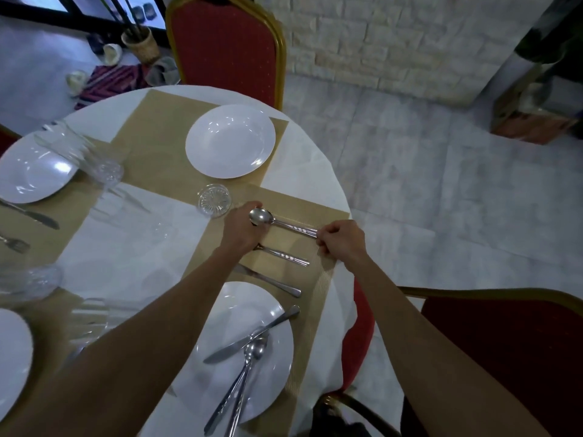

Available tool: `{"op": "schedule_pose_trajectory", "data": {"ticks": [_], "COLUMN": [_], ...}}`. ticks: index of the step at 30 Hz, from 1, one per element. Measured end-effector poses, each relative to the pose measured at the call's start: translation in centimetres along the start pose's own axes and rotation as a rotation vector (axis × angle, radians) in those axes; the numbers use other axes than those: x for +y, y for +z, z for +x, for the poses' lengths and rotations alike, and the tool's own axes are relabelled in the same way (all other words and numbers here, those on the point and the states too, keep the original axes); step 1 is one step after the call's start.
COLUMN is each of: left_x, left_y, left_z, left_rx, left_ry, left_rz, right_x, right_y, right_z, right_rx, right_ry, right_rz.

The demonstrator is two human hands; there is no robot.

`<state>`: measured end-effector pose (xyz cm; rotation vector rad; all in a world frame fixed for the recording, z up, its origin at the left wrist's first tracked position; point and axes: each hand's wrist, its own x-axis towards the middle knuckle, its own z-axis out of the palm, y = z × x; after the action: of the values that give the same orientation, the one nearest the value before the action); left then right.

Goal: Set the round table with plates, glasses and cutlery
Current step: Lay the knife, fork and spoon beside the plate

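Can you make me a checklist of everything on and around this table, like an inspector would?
Surface: round table with a white cloth and tan placemats.
Job's things: empty far plate; near plate carrying a knife and more cutlery; left plate; small glass upright; a spoon, another piece and a knife laid side by side on the mat.
Clutter: blurred glasses at left.
Grippers: left hand rests by the spoon's bowl; right hand pinches its handle end.
Cables: nothing seen.
Surroundings: red chairs, tiled floor, stone wall, basket and bowls on the floor.
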<state>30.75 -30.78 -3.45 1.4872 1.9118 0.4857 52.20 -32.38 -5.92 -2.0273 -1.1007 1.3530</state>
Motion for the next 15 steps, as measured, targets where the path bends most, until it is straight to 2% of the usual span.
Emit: {"op": "schedule_pose_trajectory", "data": {"ticks": [6,15], "left_x": [-2.2,-0.4], "left_y": [1.3,0.6], "left_z": [1.8,0.7], "left_rx": [-0.003,-0.001], "left_ry": [-0.027,0.016], "left_rz": [0.085,0.133], "right_x": [-0.1,-0.4], "right_y": [0.0,-0.1], "right_z": [0.4,0.1], "right_rx": [0.005,0.015], "right_ry": [0.007,0.014], "right_rz": [-0.03,-0.067]}}
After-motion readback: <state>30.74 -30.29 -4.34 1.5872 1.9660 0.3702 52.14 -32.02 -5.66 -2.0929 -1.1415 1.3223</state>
